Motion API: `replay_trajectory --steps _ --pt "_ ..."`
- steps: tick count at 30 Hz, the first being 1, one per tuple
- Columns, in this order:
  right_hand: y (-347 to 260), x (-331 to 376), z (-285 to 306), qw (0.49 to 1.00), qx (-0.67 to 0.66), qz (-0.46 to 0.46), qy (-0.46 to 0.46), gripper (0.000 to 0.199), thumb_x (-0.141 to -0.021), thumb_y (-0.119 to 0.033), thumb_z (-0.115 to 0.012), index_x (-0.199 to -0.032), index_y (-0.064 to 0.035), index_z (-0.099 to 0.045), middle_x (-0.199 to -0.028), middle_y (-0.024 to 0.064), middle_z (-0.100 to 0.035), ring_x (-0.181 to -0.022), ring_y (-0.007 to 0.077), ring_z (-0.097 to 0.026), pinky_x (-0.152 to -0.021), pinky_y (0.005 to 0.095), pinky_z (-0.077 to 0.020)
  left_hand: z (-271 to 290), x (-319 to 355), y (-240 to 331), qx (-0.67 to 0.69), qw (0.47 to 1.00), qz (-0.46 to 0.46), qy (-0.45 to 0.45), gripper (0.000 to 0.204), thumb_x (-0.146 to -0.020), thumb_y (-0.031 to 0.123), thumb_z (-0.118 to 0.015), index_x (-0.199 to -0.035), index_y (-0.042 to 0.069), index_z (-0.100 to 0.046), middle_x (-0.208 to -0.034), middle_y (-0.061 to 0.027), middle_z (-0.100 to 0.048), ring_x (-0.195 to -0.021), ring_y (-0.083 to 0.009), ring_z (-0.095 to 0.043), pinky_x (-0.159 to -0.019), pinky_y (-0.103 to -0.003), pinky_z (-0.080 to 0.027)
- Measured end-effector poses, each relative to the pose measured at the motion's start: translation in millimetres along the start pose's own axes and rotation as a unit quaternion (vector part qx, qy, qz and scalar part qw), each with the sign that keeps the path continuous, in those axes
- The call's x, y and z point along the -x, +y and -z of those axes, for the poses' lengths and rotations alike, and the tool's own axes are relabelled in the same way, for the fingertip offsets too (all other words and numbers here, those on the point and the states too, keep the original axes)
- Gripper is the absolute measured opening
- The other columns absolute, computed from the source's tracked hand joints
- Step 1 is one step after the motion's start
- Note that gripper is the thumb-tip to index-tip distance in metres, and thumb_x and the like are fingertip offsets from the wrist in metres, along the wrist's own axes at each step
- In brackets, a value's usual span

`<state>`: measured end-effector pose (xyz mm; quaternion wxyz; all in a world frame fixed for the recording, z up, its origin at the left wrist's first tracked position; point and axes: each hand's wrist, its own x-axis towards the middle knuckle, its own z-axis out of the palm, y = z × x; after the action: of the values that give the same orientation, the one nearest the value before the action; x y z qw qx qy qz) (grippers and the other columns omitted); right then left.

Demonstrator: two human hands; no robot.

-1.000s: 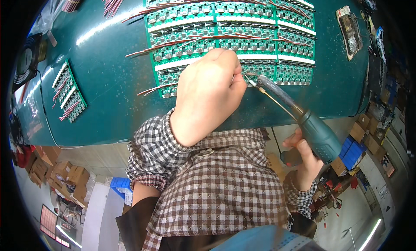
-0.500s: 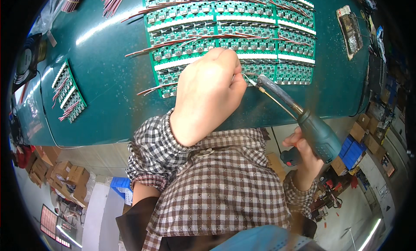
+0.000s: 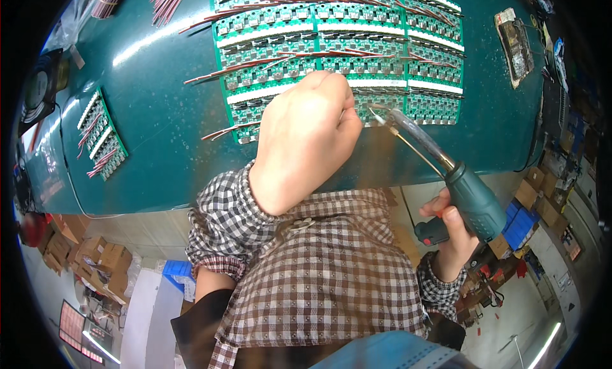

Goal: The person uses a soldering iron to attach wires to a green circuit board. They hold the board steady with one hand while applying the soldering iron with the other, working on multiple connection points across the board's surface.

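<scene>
A soldering gun (image 3: pixel 473 202) with a dark green body is in my right hand (image 3: pixel 456 234), its grip wrapped by my fingers. Its bent metal tip and a thin feed tube point up-left over the bottom row of a large sheet of green circuit boards (image 3: pixel 435 108). My left hand (image 3: pixel 310 130) is closed in a pinch over the same row, just left of the tip. Whatever its fingertips hold is hidden behind the hand. Red and black wires (image 3: pixel 245 66) lie across the board rows, some sticking out past the left edge.
A smaller board strip with wires (image 3: pixel 103 136) lies at the left on the green table (image 3: pixel 166 114). Wire bundles (image 3: pixel 169 2) are at the top left. A scorched block (image 3: pixel 514 47) sits at the right. Cardboard boxes (image 3: pixel 105 260) stand beyond the table's near edge.
My right hand and the soldering gun have shifted slightly right, drawing the tip away from my left fingers. My left hand stays nearly in place.
</scene>
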<state>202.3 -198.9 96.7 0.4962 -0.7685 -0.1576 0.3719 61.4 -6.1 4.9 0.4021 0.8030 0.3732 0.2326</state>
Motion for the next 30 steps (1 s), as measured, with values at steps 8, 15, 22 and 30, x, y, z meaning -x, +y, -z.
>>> replay_trajectory --steps 8,15,22,30 --pt "5 1 0 1.0 0.024 -0.004 0.005 0.045 -0.082 -0.027 -0.069 -0.108 0.0083 -0.057 -0.09 0.0142 -0.063 -0.077 0.0257 -0.067 -0.064 0.0352 -0.0589 3 4 6 -0.053 0.999 0.007 -0.01 0.009 -0.071 0.002 -0.065 -0.074 0.005 -0.057 -0.07 -0.0065 -0.057 -0.057 -0.0199 -0.055 -0.052 -0.032 -0.045" --pt "11 2 11 0.999 -0.041 -0.016 -0.026 0.039 -0.08 -0.011 -0.07 -0.111 0.0087 -0.058 -0.094 0.0162 -0.064 -0.083 0.0282 -0.067 -0.073 0.0389 -0.0594 -1 6 3 -0.044 0.999 -0.012 0.019 0.011 -0.07 0.001 -0.066 -0.074 0.005 -0.057 -0.068 -0.0052 -0.055 -0.057 -0.0187 -0.054 -0.051 -0.03 -0.044" --pt "13 1 9 0.999 -0.032 -0.002 -0.037 0.035 -0.08 -0.007 -0.068 -0.11 0.0086 -0.059 -0.089 0.015 -0.065 -0.079 0.0258 -0.067 -0.072 0.0379 -0.058 -3 7 3 -0.023 0.999 -0.016 0.032 0.011 -0.07 0.0 -0.065 -0.075 0.006 -0.057 -0.068 -0.0047 -0.054 -0.058 -0.018 -0.053 -0.052 -0.03 -0.043" --pt "10 1 4 0.999 0.028 0.0 -0.027 0.042 -0.083 -0.024 -0.067 -0.107 0.0084 -0.058 -0.088 0.0131 -0.061 -0.075 0.0232 -0.064 -0.065 0.0359 -0.0576 0 7 1 -0.033 0.999 -0.026 0.011 0.01 -0.071 0.005 -0.065 -0.075 0.006 -0.055 -0.071 -0.0099 -0.056 -0.063 -0.0292 -0.058 -0.054 -0.037 -0.047"
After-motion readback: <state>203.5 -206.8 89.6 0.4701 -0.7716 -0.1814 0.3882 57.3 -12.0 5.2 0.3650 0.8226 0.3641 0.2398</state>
